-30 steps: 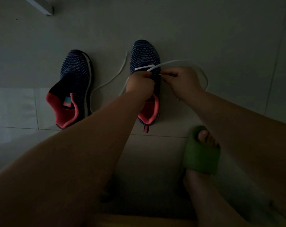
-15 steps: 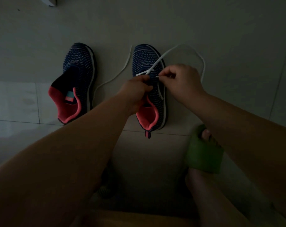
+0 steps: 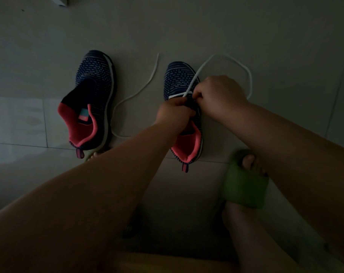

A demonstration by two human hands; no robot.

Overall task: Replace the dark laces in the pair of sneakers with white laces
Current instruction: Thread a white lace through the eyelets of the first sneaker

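Two navy knit sneakers with coral linings stand on the floor. The left sneaker (image 3: 92,101) has no lace. On the right sneaker (image 3: 179,79) a white lace (image 3: 243,67) crosses the lowest eyelets and loops out to the right. Its other end trails left across the floor between the shoes. My left hand (image 3: 173,113) grips the right sneaker's upper at the eyelets. My right hand (image 3: 218,95) pinches the lace just above the tongue. The eyelets under my fingers are hidden.
Pale floor tiles (image 3: 265,26) lie all around, glossy at the left. My foot in a green slipper (image 3: 243,186) stands at the right, close to the right sneaker's heel. A white object's corner (image 3: 59,0) shows at the top left.
My hands have stayed on the right sneaker while the view shifted. The lace's loop has swung farther out to the right, and my right hand has pulled in closer to the left hand.
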